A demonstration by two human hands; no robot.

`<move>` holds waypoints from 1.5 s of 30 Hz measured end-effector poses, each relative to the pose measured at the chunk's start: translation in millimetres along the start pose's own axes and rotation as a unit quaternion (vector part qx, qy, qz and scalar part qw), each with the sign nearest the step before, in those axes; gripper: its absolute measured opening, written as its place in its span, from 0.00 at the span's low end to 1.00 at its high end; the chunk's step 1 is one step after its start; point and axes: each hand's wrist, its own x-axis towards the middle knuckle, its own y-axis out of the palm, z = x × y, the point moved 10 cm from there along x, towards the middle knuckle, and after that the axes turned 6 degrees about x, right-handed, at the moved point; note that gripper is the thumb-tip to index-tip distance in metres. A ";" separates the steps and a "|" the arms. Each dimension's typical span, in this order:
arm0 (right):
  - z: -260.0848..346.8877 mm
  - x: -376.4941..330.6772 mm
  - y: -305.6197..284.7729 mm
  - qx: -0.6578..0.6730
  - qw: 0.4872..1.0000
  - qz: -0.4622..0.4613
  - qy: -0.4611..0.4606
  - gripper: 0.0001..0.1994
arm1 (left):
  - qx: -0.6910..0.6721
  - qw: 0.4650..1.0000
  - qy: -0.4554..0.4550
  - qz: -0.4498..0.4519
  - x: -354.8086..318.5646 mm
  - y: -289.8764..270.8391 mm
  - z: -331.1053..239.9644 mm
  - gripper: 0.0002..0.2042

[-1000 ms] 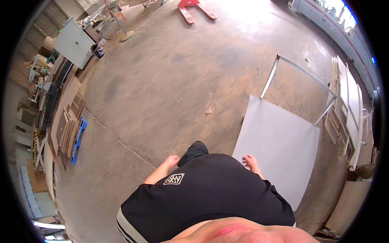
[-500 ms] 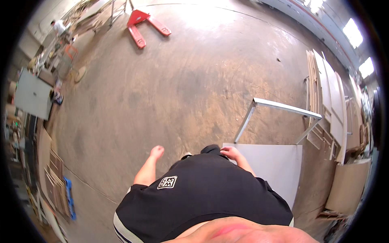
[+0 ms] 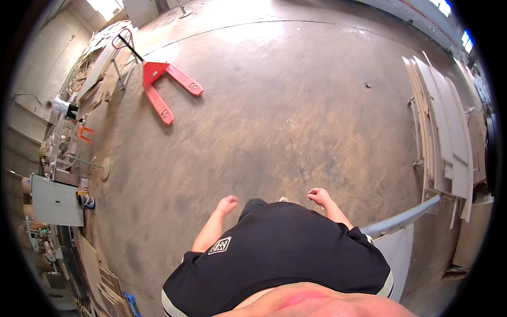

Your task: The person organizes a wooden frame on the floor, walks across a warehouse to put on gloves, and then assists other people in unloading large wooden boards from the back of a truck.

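My left hand [image 3: 228, 204] hangs in front of my dark shirt, above the concrete floor [image 3: 248, 142]. Its fingers are curled in, and I see nothing in them. On the other side my right hand [image 3: 319, 196] is also loosely closed, with no object showing in it. Neither hand touches anything. Nearest to my right arm is a grey metal frame bar [image 3: 404, 217], beside a pale flat board [image 3: 396, 259] that my shirt partly hides.
A red pallet jack [image 3: 157, 71] stands at the far left, forks toward me. Large panels [image 3: 443, 121] lean on a rack at the right. A grey cabinet [image 3: 57, 201] and stacked boards [image 3: 108, 280] line the left side. A person [image 3: 62, 106] is at the far left.
I have moved forward past the metal frame, which now lies close by my right arm. The pallet jack appears nearer. My right hand has swung away from the board; both hands stay without an object.
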 end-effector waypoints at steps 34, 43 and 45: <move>459.3 1089.6 -575.5 0.023 0.973 0.122 0.196 0.34 | 0.027 1.000 -0.015 0.005 1210.0 -412.3 -489.6 0.12; 621.5 1400.9 -798.1 0.198 0.962 -0.094 0.162 0.15 | 0.163 0.958 -0.192 0.136 1353.8 -429.9 -419.1 0.10; 605.3 1459.0 -817.7 0.231 0.950 -0.086 0.192 0.14 | 0.231 0.959 -0.076 0.143 1516.0 -459.9 -487.7 0.10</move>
